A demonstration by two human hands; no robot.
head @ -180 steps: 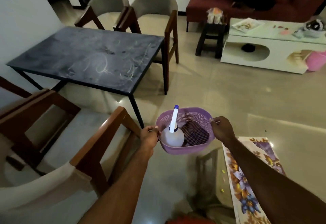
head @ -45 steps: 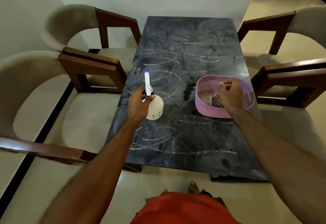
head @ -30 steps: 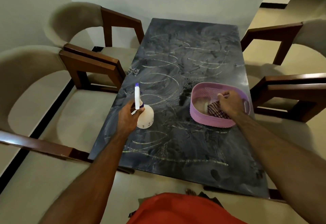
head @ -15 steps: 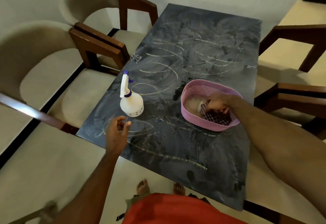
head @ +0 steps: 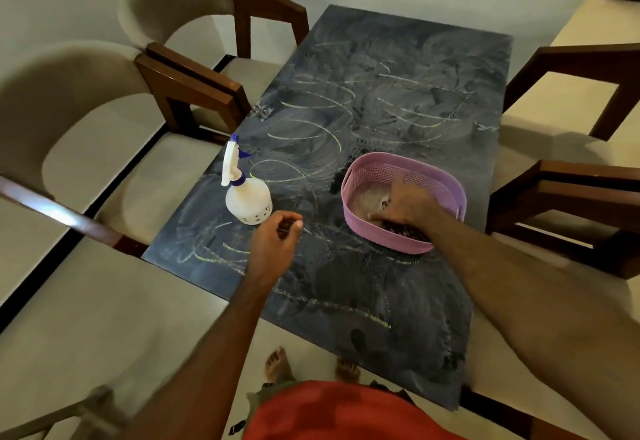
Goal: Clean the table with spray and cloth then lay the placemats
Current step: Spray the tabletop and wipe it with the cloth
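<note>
Reaching right hand [head: 405, 204] into basket [head: 360, 176], bottle [head: 247, 204] near table [head: 398, 93] edge

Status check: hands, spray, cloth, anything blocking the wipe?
Left hand empty, beside spray bottle. Right hand inside pink basket, on checked cloth. Basket and bottle stand on chalk-marked table.

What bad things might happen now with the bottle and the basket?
The spray bottle stands upright close to the table's left edge, and the left hand hovers right beside it; a bump might tip it off. The right hand is pulling at the cloth inside the light basket, which may slide.
</note>
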